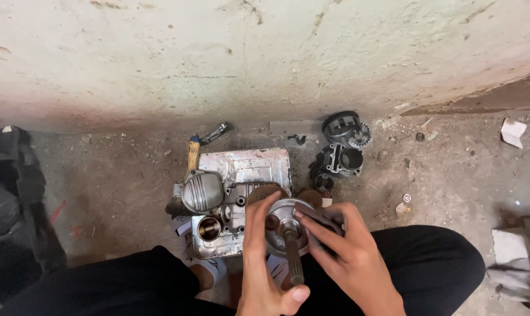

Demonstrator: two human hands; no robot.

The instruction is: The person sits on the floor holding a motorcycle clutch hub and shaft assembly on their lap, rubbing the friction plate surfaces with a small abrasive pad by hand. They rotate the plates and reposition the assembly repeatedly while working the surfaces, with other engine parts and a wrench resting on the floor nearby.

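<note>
**Metal disc on a splined shaft, held in both hands over the floor**

A round metal disc with a long shaft [289, 234] is held just above the person's lap, in front of the dark trousers [429, 257] and near the parts spread on the concrete floor [452, 175]. The left hand [263, 263] is closed around the part: its fingers reach up along the disc's left edge and the thumb is pressed against the lower end of the shaft. The right hand [341, 248] is laid over the disc's right side, and a dark rag or pad appears to be pinched under its fingers against the rim (what exactly it is cannot be told).

The piece is judged to be solid steel, so stiff, fairly heavy for its size and top-heavy toward the disc. An oily film is likely, which would make the smooth face slippery; the ridged shaft should offer the surer hold, with the disc's rim supported by the other hand.

Just beyond the hands lie a silver engine cover [241, 193] with a finned cap [203, 191], a dark cylinder block [342, 159], a toothed sprocket part [347, 129] and a wooden-handled tool [192, 155].
</note>
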